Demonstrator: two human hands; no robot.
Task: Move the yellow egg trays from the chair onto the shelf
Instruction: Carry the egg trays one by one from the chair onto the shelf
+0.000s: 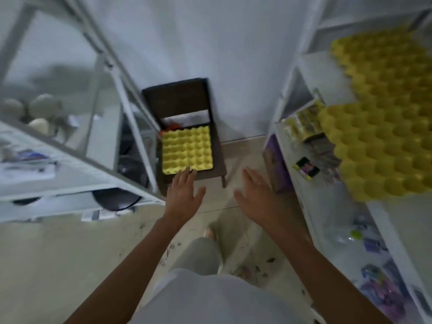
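A yellow egg tray [187, 150] lies flat on the seat of a dark brown chair [177, 99] against the white wall. My left hand [184, 197] is stretched out, fingers apart, its fingertips at the tray's near edge. My right hand [256, 195] is open too, empty, right of the chair over the floor. On the white shelf [301, 206] at the right lie two more yellow egg trays [383, 148], one overlapping the other.
A glass display cabinet with a white frame [131, 113] stands at the left, close to the chair. Small packets and boxes [311, 136] sit on the right shelf beside the trays. A purple box [275, 164] stands below. My leg and foot [205, 249] are on the tiled floor.
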